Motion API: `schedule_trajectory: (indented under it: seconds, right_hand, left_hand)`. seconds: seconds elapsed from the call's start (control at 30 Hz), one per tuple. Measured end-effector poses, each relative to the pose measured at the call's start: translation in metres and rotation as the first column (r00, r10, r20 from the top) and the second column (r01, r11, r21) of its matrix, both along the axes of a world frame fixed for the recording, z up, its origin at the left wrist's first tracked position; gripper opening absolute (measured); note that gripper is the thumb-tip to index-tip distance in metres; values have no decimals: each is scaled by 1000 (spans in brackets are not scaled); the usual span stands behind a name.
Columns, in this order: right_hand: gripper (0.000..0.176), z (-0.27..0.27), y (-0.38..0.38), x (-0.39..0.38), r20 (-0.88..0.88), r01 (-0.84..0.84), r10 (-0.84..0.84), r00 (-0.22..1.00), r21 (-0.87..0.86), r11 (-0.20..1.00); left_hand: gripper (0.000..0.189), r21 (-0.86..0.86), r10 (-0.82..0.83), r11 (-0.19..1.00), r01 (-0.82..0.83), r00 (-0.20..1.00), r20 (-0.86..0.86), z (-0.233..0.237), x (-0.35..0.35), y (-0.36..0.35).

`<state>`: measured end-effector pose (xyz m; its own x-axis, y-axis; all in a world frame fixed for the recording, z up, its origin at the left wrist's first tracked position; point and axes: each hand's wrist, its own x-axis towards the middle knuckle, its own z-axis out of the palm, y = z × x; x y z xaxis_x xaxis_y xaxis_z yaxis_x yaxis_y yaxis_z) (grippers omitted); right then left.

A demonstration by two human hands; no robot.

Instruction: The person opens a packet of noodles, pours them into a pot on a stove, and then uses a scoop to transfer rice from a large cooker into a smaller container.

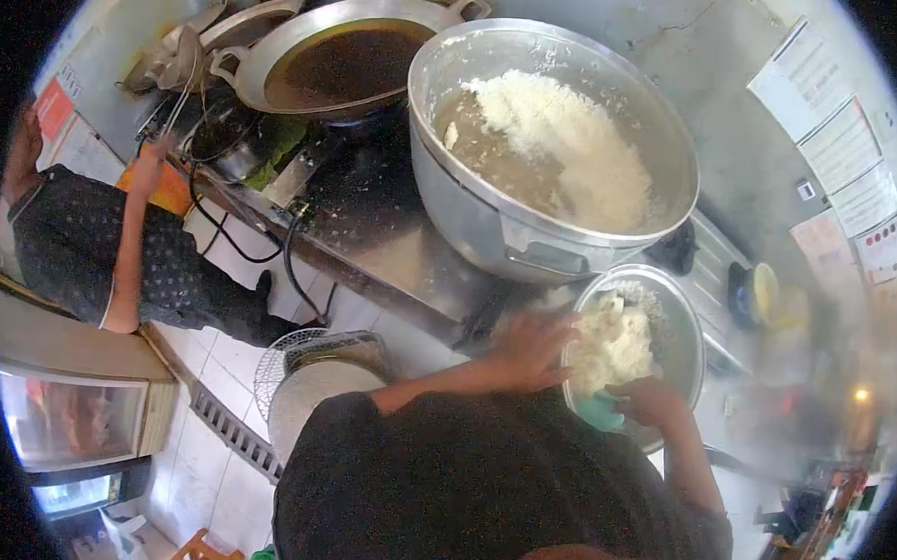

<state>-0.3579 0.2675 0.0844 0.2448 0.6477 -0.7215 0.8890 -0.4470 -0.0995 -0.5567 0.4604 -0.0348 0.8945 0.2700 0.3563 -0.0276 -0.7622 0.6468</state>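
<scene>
Head view, sole entry.

Item: green tool (600, 412), pale, in the lower left part of the metal bowl (682, 335), against the near side of the white mass (616, 347). Lies directly left of the right hand (653, 399), whose fingers are closed about its end; the right is the nearer hand. Long axis: not readable, only a short, broad portion showing.

Item: left hand (536, 344), at the bowl's left rim, up and to the left of the tool, fingers pointing toward the white mass. Blurred; cannot tell whether they grip the rim, merely rest there or hang loose.

Item: large pot (452, 195), silver, just beyond the bowl, its side handle (546, 259) facing the bowl. Holds a pale, grainy heap (551, 114) banked along the far and right sides. Whether pot and bowl touch: cannot tell.

Item: bench (384, 262), to the left of the bowl, under the pot.

Hidden or unclear: the tool's gripped end, covered by the right fingers; its working edge, lost in the white mass; what supports the bowl; the surroundings at far right, smeared.
</scene>
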Motion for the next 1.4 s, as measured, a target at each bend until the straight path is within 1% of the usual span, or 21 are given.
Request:
schedule_trajectory:
  seconds: [0.1,0.2,0.23,0.3,0.37,0.4,0.43,0.5,0.6,0.63,0.7,0.77,0.83,0.9,0.97,1.0,1.07,1.13,1.2,1.3,1.4]
  right_hand:
    - [41,49,10,-1,-8,129,-131,991,-114,985]
    - [46,-26,-26,18,100,-83,76,992,61,995]
    - [44,-29,-18,8,-166,319,-336,927,-123,940]
    - [43,-38,-40,41,-301,241,-228,926,8,970]
    - [47,-18,-37,78,-231,-3,22,973,83,997]
    - [50,25,-20,83,-95,-195,200,975,63,979]
    - [53,108,24,33,56,324,-321,945,-50,945]
    - [52,156,29,46,215,59,-125,969,290,955]
    - [47,252,92,-2,306,-78,-160,938,638,766]
    - [46,246,102,46,143,25,-174,974,699,715]
    - [44,254,168,31,196,20,-215,957,693,721]
    - [39,200,231,113,606,-530,83,791,612,587]
    - [38,154,309,155,732,-669,227,642,391,632]
    - [41,123,367,157,773,-542,115,623,322,776]
    - [42,103,424,173,799,-438,0,602,330,836]
    - [43,88,447,179,803,-375,-61,592,343,861]
    - [45,36,492,172,834,-415,-59,549,333,847]
    - [44,19,523,144,830,-451,-20,557,323,832]
    - [40,39,511,116,788,-452,60,612,286,845]
    - [31,44,508,116,728,-444,111,677,284,850]
    - [22,27,520,132,713,-563,221,666,286,775]
  left_hand:
    - [63,5,-42,999,42,998,40,9,-7,7]
    - [67,50,-75,996,71,993,90,7,-12,7]
    - [68,67,-92,994,85,991,100,5,-17,7]
    - [70,114,-96,990,80,985,144,5,-12,15]
    - [71,154,-95,986,71,983,158,4,-11,25]
    - [71,167,-106,983,80,982,154,1,-10,27]
    - [71,181,-119,979,92,982,148,-3,-9,28]
    - [69,169,-132,980,106,980,149,-4,-11,29]
    - [65,97,-113,991,96,978,177,-4,-19,34]
    - [64,74,-104,993,91,977,186,-4,-22,36]
    - [64,20,-34,999,31,975,218,-2,-30,47]
    - [66,-54,88,996,-77,963,256,-1,-41,59]
    - [76,-152,360,933,-327,865,349,-14,-39,73]
    - [91,-249,576,818,-519,732,363,-12,-36,92]
    - [110,-317,736,677,-664,602,310,6,-35,116]
    - [118,-276,740,672,-687,629,238,17,-39,125]
    - [133,-180,746,663,-727,662,72,34,-49,143]
    - [140,-142,739,672,-727,669,77,27,-50,152]
    - [145,-153,721,689,-708,692,41,16,-48,138]
    - [148,-176,711,695,-697,703,19,18,-44,136]
    - [149,-160,727,682,-714,685,45,25,-47,145]
